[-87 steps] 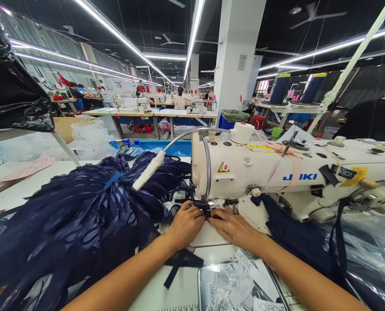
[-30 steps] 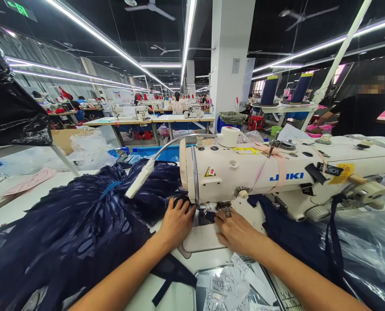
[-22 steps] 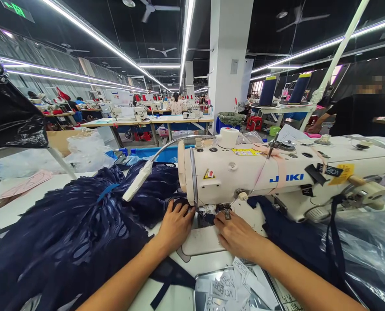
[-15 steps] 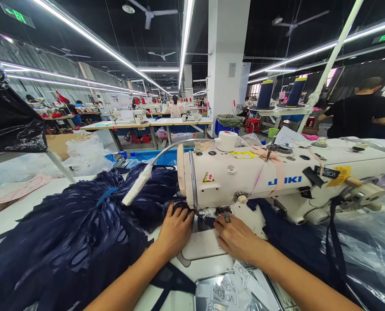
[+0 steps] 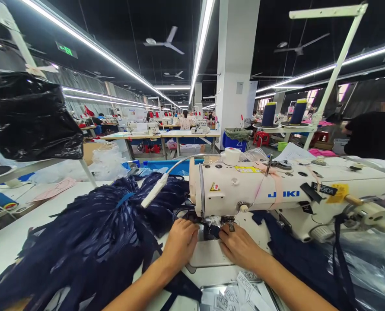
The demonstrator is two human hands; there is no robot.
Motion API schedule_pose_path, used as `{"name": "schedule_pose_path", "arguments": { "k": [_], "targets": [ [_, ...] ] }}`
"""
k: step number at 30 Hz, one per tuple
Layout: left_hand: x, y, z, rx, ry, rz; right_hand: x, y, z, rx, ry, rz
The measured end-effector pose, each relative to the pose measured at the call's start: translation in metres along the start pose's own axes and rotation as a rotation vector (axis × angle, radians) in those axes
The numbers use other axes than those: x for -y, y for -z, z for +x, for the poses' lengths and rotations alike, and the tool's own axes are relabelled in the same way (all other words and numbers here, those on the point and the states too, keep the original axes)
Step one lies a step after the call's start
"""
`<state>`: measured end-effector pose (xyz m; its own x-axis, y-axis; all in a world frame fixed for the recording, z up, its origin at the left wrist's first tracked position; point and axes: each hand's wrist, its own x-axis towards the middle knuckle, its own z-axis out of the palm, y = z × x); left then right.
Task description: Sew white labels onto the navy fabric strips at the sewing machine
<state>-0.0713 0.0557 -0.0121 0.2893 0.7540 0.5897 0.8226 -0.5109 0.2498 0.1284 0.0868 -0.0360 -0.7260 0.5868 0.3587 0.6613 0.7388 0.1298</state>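
Note:
At the needle area of a white sewing machine (image 5: 224, 190), my two hands work close to the bed from either side. My left hand (image 5: 181, 242) is on the left, its fingers curled together at a dark navy strap (image 5: 186, 212); the fingertips are partly hidden. To the right, my right hand (image 5: 239, 246) pinches a small piece of navy fabric (image 5: 214, 231) beside the presser foot. A large bundle of navy straps (image 5: 91, 237), tied with a blue band (image 5: 125, 199), lies left of my left hand.
White printed labels (image 5: 233, 298) lie in a tray in front of the machine. Navy fabric (image 5: 309, 255) and clear plastic (image 5: 373, 259) are at the right. A lamp on a bendable neck (image 5: 154, 190) hangs over the bundle. A black plastic bag (image 5: 30, 116) covers something at left.
The view has shifted, so the machine and hands sit lower and slightly right in the picture. My left fingers, spread over the navy material before, are now drawn together. My right hand stays by the presser foot.

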Motion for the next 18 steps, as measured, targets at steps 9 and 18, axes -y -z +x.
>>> {"name": "schedule_pose_path", "arguments": {
  "k": [9,18],
  "targets": [
    [-0.023,0.015,0.017,-0.030,0.495,-0.602,0.002,-0.011,-0.003,-0.087,-0.012,0.046],
    [-0.023,0.007,0.026,-0.185,0.598,-0.721,0.000,-0.017,-0.004,-0.077,0.000,0.058]
  ]
}}
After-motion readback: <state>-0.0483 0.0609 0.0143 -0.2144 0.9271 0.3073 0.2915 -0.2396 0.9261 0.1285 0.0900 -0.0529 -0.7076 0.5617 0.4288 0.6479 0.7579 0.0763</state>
